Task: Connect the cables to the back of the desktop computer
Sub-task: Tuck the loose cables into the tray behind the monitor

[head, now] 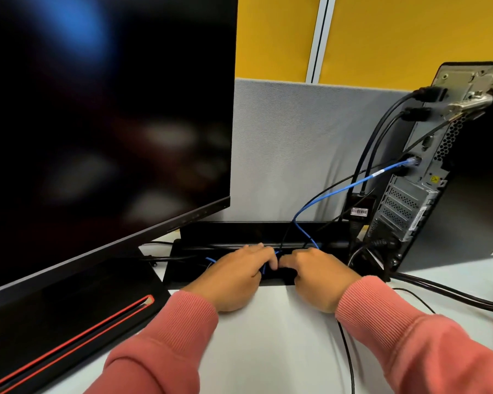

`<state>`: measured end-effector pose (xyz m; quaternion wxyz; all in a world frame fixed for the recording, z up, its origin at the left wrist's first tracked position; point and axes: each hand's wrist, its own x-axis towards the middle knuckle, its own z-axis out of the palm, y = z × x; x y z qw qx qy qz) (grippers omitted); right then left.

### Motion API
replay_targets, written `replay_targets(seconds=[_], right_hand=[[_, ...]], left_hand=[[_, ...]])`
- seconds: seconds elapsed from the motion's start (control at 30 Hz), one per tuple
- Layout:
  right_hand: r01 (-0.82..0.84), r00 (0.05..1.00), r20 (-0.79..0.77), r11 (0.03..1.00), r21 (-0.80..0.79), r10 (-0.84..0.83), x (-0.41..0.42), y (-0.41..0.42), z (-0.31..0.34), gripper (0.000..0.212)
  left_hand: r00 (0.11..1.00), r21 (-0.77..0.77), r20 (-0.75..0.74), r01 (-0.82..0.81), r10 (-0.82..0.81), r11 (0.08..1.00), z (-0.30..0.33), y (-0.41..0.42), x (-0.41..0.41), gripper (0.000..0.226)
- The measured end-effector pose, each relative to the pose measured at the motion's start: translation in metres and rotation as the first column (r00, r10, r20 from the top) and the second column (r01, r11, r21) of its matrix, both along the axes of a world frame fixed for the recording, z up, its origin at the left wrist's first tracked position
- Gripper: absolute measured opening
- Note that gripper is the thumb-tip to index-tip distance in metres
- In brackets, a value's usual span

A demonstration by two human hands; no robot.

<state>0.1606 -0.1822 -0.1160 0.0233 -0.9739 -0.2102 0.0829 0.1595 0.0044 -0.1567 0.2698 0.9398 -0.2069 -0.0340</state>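
Observation:
The desktop computer (pixel 427 177) stands at the right with its back panel facing me. A blue cable (pixel 350 186) is plugged into a port on that panel and runs down into the black cable tray (pixel 239 231) at the desk's rear. Two black cables (pixel 382 132) sit in upper ports. My left hand (pixel 236 275) and my right hand (pixel 316 275) reach into the tray side by side, fingers curled down among the blue and black cables. What each hand holds is hidden by the fingers and the tray's shadow.
A large dark monitor (pixel 106 115) fills the left, its black base with a red stripe (pixel 77 336) on the white desk (pixel 276 345). Thick black cables (pixel 450 294) cross the desk at right. A grey partition (pixel 291 143) and yellow wall stand behind.

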Motion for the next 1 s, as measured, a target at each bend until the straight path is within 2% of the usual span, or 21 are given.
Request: replay_targets(seconds=[0.1, 0.27, 0.43, 0.63, 0.7, 0.83, 1.0], right_hand=[[0.007, 1.0, -0.011, 1.0, 0.003, -0.007, 0.001, 0.001, 0.0, 0.059], [0.011, 0.999, -0.04, 1.0, -0.011, -0.012, -0.001, 0.001, 0.004, 0.059], [0.022, 0.998, -0.062, 1.0, -0.016, -0.023, -0.003, 0.0, 0.008, 0.055], [0.036, 0.999, -0.024, 0.998, 0.055, -0.035, -0.004, 0.002, 0.006, 0.06], [0.037, 0.999, -0.038, 0.999, 0.029, -0.036, -0.004, 0.004, 0.006, 0.06], [0.045, 0.997, -0.054, 0.999, -0.008, -0.045, 0.001, 0.007, 0.0, 0.055], [0.077, 0.996, -0.048, 0.996, 0.035, -0.075, -0.002, 0.013, -0.003, 0.049]], left_hand=[[1.0, -0.066, 0.018, -0.023, 0.025, 0.998, 0.007, 0.005, -0.008, 0.052], [0.974, -0.19, 0.177, -0.108, 0.143, 0.976, 0.01, 0.017, -0.011, 0.046], [0.939, -0.018, 0.261, -0.229, 0.226, 0.973, 0.004, 0.026, -0.01, 0.032], [0.942, 0.026, 0.234, -0.254, 0.241, 0.967, 0.006, 0.024, -0.007, 0.024], [0.935, 0.08, 0.25, -0.278, 0.25, 0.957, 0.007, 0.024, -0.006, 0.025], [0.943, 0.283, 0.269, -0.271, 0.195, 0.92, 0.004, 0.019, -0.007, 0.04], [0.931, 0.339, 0.317, -0.291, 0.183, 0.894, 0.011, 0.01, -0.013, 0.035]])
